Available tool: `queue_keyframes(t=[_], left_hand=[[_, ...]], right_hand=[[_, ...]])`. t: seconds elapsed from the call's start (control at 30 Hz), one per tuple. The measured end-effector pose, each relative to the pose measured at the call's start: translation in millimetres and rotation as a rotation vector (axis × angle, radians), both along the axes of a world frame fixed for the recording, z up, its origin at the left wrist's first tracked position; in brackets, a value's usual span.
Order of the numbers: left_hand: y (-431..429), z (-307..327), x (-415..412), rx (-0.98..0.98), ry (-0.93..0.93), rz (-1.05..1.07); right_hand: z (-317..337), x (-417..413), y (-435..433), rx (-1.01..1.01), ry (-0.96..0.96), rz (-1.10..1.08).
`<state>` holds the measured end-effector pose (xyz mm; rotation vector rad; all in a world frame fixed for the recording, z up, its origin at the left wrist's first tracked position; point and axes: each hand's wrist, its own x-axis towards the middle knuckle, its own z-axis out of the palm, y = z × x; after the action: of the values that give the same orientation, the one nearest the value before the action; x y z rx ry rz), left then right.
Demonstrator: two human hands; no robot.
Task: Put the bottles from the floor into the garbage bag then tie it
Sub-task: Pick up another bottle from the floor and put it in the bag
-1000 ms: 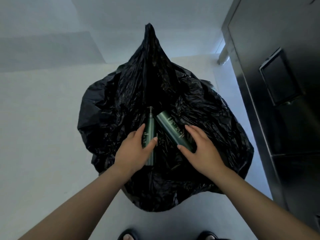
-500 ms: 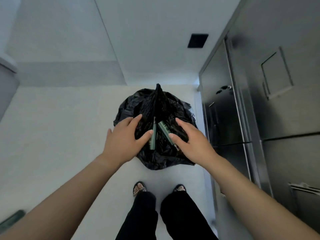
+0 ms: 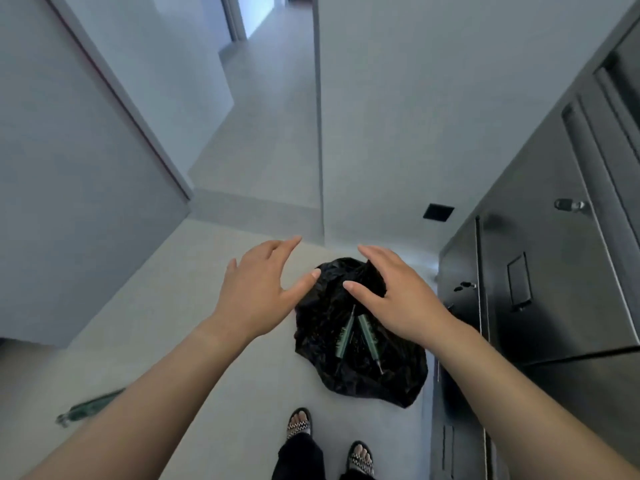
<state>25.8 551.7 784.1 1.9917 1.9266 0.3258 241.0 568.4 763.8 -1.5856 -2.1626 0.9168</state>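
A black garbage bag (image 3: pixel 360 368) lies crumpled on the pale floor in front of my feet. Two dark green bottles lie in it side by side: one (image 3: pixel 344 336) on the left and one (image 3: pixel 369 336) on the right, angled apart. My left hand (image 3: pixel 258 292) and my right hand (image 3: pixel 398 296) hover high above the bag with fingers spread, holding nothing. A third green bottle (image 3: pixel 88 408) lies on the floor at the far left, partly hidden by my left forearm.
A steel cabinet (image 3: pixel 540 271) with handles runs along the right, close to the bag. A grey wall panel (image 3: pixel 69 202) stands on the left. A corridor (image 3: pixel 263 116) opens ahead. My sandalled feet (image 3: pixel 329 441) stand just behind the bag.
Both hands let go of the two bottles, which now lie in the bag. I have straightened up, so the hands and the view rose far above the bag.
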Motion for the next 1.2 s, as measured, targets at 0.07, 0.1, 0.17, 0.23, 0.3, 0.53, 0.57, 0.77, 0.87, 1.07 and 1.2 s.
queue_keyframes(t=[0.07, 0.1, 0.17, 0.23, 0.3, 0.53, 0.57, 0.77, 0.87, 1.07, 1.2], left_hand=[[-13.8, 15.5, -5.1, 0.035, 0.038, 0.049], [-21.0, 22.8, -8.6, 0.058, 0.046, 0.073], [-35.6, 37.7, -17.2, 0.099, 0.068, 0.125], [-51.0, 50.6, -28.0, 0.121, 0.114, 0.190], [-67.9, 62.4, -40.9, 0.133, 0.135, 0.262], [-156.4, 86.8, -101.0, 0.159, 0.219, 0.543], [-172.0, 88.1, -110.3, 0.156, 0.226, 0.590], [-269.1, 91.8, -170.3, 0.116, 0.283, 0.899], [-316.0, 88.1, -207.4, 0.074, 0.296, 1.024], [-396.8, 75.4, -285.5, 0.047, 0.276, 1.218], [-429.8, 66.6, -332.1, 0.025, 0.293, 1.283]], right_hand=[[17.4, -5.2, -0.8, 0.026, -0.040, 0.078], [25.5, -8.0, -0.8, 0.044, -0.049, 0.111], [42.6, -15.7, -0.6, 0.090, -0.046, 0.166], [58.3, -27.3, -1.9, 0.143, -0.037, 0.222], [71.8, -43.3, -5.7, 0.185, -0.030, 0.284], [105.2, -129.1, -43.3, 0.259, -0.036, 0.573], [108.4, -144.0, -51.4, 0.266, -0.033, 0.612], [118.6, -242.9, -102.3, 0.345, -0.041, 0.821], [117.3, -302.2, -131.2, 0.415, -0.077, 0.910], [104.1, -415.9, -192.5, 0.375, -0.062, 1.055], [94.4, -480.2, -225.7, 0.387, -0.046, 1.137]])
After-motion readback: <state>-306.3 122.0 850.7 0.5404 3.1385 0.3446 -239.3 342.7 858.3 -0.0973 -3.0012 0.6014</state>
